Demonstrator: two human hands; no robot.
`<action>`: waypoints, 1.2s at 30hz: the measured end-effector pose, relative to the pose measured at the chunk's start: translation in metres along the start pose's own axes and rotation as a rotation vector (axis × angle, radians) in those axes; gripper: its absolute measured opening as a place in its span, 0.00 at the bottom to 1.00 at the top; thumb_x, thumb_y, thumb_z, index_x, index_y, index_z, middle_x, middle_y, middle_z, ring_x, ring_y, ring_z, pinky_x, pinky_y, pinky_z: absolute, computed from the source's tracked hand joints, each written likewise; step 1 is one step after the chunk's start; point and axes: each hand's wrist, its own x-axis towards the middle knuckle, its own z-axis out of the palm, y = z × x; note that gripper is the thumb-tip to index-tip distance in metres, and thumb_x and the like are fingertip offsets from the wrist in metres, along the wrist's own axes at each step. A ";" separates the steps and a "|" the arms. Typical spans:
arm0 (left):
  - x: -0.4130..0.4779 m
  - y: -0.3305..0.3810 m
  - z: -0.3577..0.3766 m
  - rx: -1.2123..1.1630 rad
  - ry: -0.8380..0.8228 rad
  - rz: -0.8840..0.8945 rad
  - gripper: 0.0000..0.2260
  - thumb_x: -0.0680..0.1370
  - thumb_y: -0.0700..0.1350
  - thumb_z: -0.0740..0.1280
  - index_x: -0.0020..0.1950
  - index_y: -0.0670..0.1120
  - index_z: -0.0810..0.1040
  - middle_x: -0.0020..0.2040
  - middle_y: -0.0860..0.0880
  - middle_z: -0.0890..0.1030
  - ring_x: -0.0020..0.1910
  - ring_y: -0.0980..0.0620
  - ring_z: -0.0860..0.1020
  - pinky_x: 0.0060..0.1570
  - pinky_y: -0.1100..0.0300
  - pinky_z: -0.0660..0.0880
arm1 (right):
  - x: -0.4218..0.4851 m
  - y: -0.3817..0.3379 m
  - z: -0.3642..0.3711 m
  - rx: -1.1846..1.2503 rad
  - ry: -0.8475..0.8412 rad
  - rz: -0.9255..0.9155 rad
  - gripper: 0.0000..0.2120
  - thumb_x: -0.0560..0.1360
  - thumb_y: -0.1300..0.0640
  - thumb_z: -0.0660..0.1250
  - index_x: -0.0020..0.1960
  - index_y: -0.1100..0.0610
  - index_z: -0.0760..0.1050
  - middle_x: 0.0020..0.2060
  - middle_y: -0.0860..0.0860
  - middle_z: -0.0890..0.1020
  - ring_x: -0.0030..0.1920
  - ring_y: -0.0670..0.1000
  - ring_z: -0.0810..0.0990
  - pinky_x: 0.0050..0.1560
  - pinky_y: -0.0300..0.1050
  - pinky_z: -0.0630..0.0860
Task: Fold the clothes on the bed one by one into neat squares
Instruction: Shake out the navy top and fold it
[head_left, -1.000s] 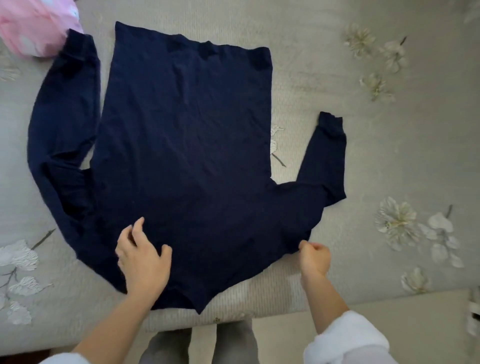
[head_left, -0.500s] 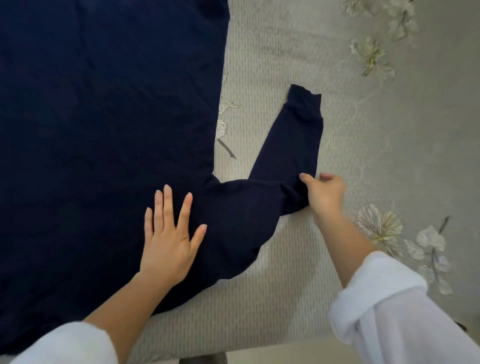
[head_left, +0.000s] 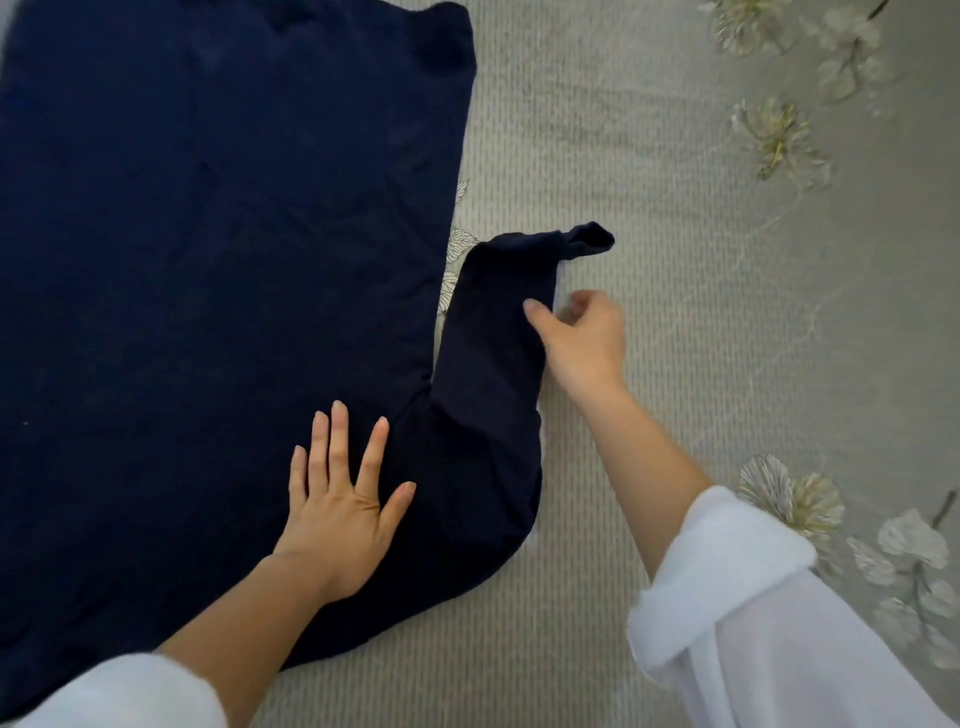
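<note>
A dark navy long-sleeved top (head_left: 218, 270) lies spread flat on the bed and fills the left half of the view. My left hand (head_left: 343, 504) presses flat, fingers spread, on the cloth near the armpit. The top's right sleeve (head_left: 493, 332) runs up beside the body, and its cuff (head_left: 589, 241) flops to the right. My right hand (head_left: 582, 338) pinches the sleeve's right edge: the thumb is on top, and the blurred fingers curl beside the edge.
The bed cover (head_left: 675, 260) is grey, ribbed and printed with pale flowers (head_left: 779, 135); bare cover stretches to the right of the top. My white sleeves (head_left: 753, 623) are rolled up at both forearms. The bed's near edge is out of view.
My right hand has swung the sleeve from slanting out to the right to lying nearly upright next to the body, and the cuff has flopped over. My left hand keeps pressing in the same spot.
</note>
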 end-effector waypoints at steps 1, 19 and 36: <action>0.000 0.000 -0.001 -0.003 -0.005 0.000 0.33 0.66 0.69 0.28 0.65 0.56 0.19 0.63 0.50 0.14 0.63 0.53 0.16 0.57 0.58 0.16 | 0.001 -0.003 0.010 -0.095 -0.011 -0.029 0.29 0.72 0.45 0.70 0.65 0.60 0.68 0.60 0.53 0.70 0.62 0.52 0.68 0.61 0.46 0.69; -0.016 0.017 -0.001 -0.016 0.064 0.029 0.33 0.79 0.64 0.43 0.75 0.52 0.31 0.70 0.47 0.22 0.69 0.51 0.23 0.71 0.51 0.31 | -0.070 0.072 -0.148 1.051 0.647 0.573 0.07 0.71 0.59 0.66 0.49 0.51 0.74 0.52 0.55 0.81 0.48 0.51 0.80 0.53 0.52 0.80; -0.046 0.016 0.015 -0.522 0.015 0.276 0.43 0.69 0.49 0.68 0.77 0.58 0.45 0.75 0.62 0.45 0.75 0.59 0.44 0.74 0.55 0.49 | -0.132 -0.132 -0.043 0.742 -0.301 -0.137 0.39 0.70 0.73 0.60 0.77 0.55 0.51 0.68 0.48 0.67 0.67 0.49 0.67 0.67 0.46 0.66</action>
